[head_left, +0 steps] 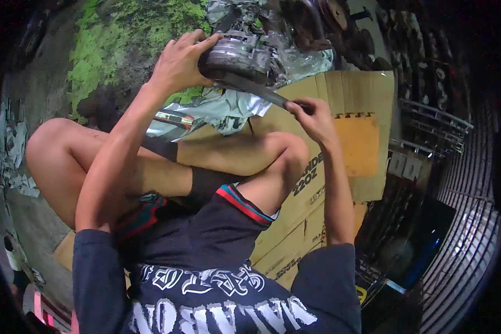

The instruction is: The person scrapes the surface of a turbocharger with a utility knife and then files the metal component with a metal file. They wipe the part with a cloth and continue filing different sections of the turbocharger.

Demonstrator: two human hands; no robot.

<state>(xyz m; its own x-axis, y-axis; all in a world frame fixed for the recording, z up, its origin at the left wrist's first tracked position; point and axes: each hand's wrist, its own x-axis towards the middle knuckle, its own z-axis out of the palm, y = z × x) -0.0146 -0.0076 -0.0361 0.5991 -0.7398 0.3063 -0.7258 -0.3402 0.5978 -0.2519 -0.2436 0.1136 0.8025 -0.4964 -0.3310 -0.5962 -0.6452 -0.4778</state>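
Note:
A round silver-grey metal part [236, 55] rests among crumpled plastic at the upper middle. My left hand [181, 61] is spread against its left side, thumb and fingers apart around the edge. A dark flat strip [256, 89] runs from the underside of the metal part down to the right. My right hand [313, 118] pinches the strip's right end between thumb and fingers. Crumpled silvery sheeting [222, 108] lies just below the metal part. My crossed legs are below both hands.
Flattened cardboard [289, 222] lies under and to the right of my legs, with an orange sheet [357, 146] on it. Green-stained matting [111, 50] is at the upper left. Metal racks [434, 128] and a ribbed shutter [462, 222] stand at the right.

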